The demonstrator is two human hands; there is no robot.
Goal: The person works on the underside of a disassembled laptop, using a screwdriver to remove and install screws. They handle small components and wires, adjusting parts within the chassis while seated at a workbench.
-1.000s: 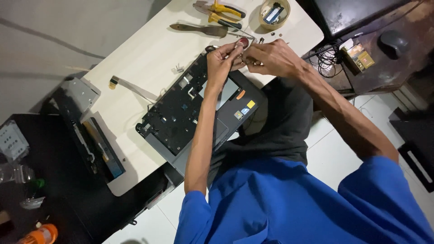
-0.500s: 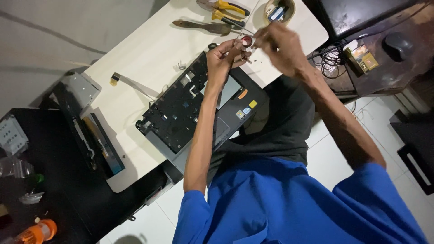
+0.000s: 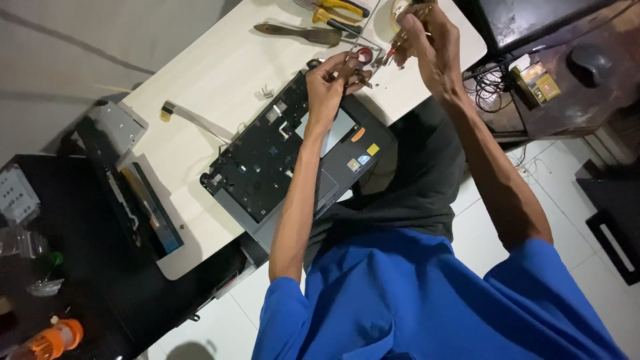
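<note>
Head view: left hand (image 3: 328, 85) pinches a small bent metal bracket (image 3: 352, 67) between thumb and fingertips, holding it just above the far corner of the opened laptop base (image 3: 273, 157). Right hand (image 3: 430, 47) is closed round a thin tool, apparently a screwdriver (image 3: 393, 50), though the shaft is too fine to confirm. The tool's tip slants down and toward the bracket; the two appear close, contact cannot be judged. Tool's long axis runs from the right hand diagonally toward the left-hand pinch, so the right hand works into what the left steadies. Just beyond the pinch lies a knife with a brown handle (image 3: 297, 32); further out, yellow-handled pliers (image 3: 337, 8). Nearer the body from the pinch, the laptop base extends along the white table (image 3: 200, 80).
</note>
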